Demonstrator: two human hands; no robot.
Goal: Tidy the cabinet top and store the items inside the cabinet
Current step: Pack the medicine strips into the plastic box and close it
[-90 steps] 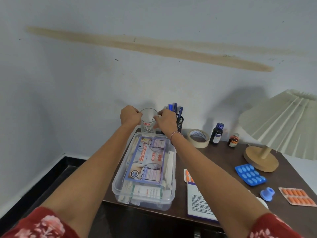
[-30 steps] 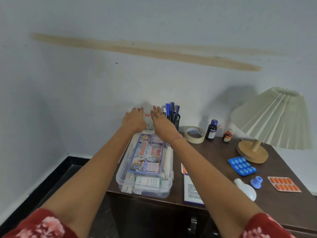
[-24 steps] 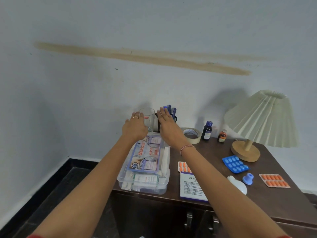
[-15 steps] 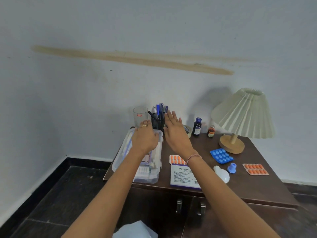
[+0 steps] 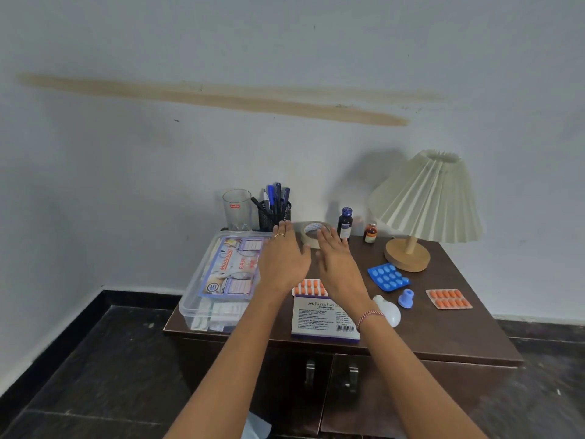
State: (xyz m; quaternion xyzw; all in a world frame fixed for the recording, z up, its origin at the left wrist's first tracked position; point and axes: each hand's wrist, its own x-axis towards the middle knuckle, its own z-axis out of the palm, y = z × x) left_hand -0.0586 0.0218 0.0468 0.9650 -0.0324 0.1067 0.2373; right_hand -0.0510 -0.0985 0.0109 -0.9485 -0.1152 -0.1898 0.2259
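A dark wooden cabinet (image 5: pixel 443 340) stands against the wall with its two doors closed. On its left sits a clear plastic first aid box (image 5: pixel 218 280). Behind it stand an empty glass (image 5: pixel 236 210) and a black mesh pen holder (image 5: pixel 274 213) with pens. My left hand (image 5: pixel 285 258) and my right hand (image 5: pixel 338 264) hover flat and open, side by side, above an orange pill strip (image 5: pixel 308 287) and a white stamp pad box (image 5: pixel 323 318). Neither hand holds anything. A tape roll (image 5: pixel 311 237) lies just beyond my fingers.
Two small medicine bottles (image 5: pixel 344 222) (image 5: pixel 370 232) and a pleated lamp (image 5: pixel 421 204) stand at the back right. A blue blister pack (image 5: pixel 387 277), a blue cap (image 5: pixel 405 298), a white bulb (image 5: pixel 391 312) and another orange strip (image 5: pixel 449 298) lie on the right. Dark floor lies to the left.
My hands let go of the glass, opened, and drew back to the right over the cabinet's middle. The camera pulled back, showing the doors.
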